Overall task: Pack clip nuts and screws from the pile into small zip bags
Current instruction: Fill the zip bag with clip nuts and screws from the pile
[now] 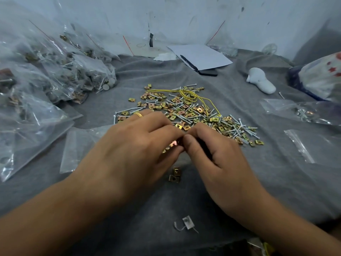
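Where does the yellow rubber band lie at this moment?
In the head view, the yellow rubber band lies on top of the far part of the pile of clip nuts and screws, beyond both hands, right of centre.

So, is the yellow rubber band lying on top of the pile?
Yes, the yellow rubber band lies looped over the far part of the pile of clip nuts and screws.

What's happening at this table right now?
A person is sorting hardware on a grey cloth. Both hands meet at the near edge of the loose pile of clip nuts and screws: the left hand pinches a few clip nuts, and the right hand is curled against it, contents unclear. Filled bags are heaped at left; empty zip bags lie right.
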The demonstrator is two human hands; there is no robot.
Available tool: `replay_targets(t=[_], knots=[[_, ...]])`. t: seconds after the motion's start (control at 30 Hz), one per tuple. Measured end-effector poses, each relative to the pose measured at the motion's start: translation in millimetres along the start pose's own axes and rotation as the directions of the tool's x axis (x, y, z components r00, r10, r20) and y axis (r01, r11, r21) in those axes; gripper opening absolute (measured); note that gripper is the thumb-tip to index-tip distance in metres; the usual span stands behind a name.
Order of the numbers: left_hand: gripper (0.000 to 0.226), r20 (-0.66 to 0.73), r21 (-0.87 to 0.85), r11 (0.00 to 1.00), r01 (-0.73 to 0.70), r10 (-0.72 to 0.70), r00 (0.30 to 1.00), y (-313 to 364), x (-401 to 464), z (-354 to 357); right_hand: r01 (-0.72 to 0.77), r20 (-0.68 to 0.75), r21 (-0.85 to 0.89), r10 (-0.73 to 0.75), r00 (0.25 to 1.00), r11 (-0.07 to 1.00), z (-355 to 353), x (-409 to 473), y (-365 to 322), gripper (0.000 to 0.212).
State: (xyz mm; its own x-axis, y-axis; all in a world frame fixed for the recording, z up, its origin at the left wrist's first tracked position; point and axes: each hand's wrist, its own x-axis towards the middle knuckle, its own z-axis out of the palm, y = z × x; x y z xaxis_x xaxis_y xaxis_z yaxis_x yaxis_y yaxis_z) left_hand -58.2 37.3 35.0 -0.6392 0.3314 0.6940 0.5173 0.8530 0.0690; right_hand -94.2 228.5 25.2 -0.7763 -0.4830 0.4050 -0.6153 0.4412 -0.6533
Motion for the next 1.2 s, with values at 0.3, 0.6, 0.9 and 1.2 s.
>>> replay_targets(t=[0.3, 0.6, 0.9, 1.2], knots=[[0.019, 0.105, -0.078, 0.995, 0.056, -0.047, 0.993, -1, 4, 0, -0.065, -0.013, 0.012, 0.065, 0.998, 0.998, 7, 1, 3, 0.024], [0.022, 0.014, -0.364, 0.922, 0.130, -0.134, 0.991, -6, 6, -16, -0.131, 0.142, 0.551, 0.062, 0.988, 0.824, -17, 3, 11, 0.020], [0.021, 0.011, -0.287, 0.955, 0.072, -0.072, 0.997, 1, 7, -32, -0.087, 0.144, 0.661, -0.013, 0.989, 0.746, -17, 1, 12, 0.022], [0.015, 0.032, -0.315, 0.944, 0.102, -0.097, 0.995, 7, 5, -33, -0.154, 0.248, 0.735, -0.049, 0.968, 0.660, -17, 4, 13, 0.033]])
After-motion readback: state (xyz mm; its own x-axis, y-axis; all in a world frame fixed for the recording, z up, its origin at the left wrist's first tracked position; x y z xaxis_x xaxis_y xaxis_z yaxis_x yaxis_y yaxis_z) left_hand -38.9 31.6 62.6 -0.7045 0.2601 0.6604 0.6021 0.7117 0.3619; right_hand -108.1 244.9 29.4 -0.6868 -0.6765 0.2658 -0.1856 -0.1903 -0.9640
